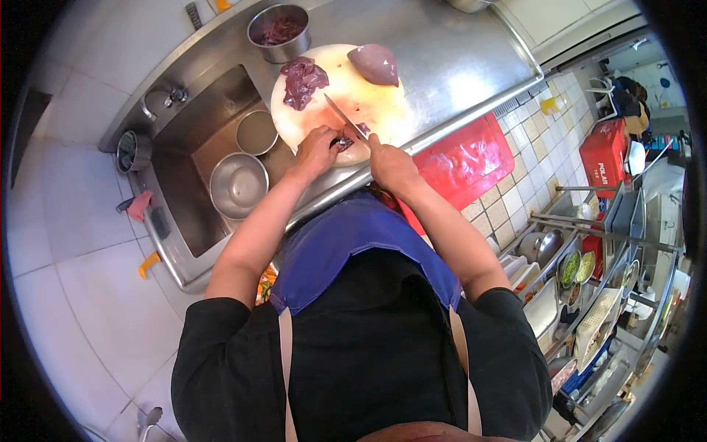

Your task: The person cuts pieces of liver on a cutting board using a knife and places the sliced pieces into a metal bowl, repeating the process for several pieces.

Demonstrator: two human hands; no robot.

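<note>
My right hand (392, 166) is closed around the handle of a kitchen knife (343, 115), its blade pointing up and left over a round white cutting board (294, 129). With curled fingers, my left hand (317, 152) holds a small dark piece of liver (344, 144) near the board's front edge, just left of the knife. A heap of cut liver (303, 82) lies at the board's upper left. One large smooth piece of liver (374, 65) sits at its upper right.
A metal pot (280, 51) with dark red meat stands behind the board. To the left, a steel sink (195, 199) holds metal bowls (239, 186) below a faucet (158, 103). A red plastic lid or bin (468, 166) is beside the counter. Shelves (589, 243) of food containers stand right.
</note>
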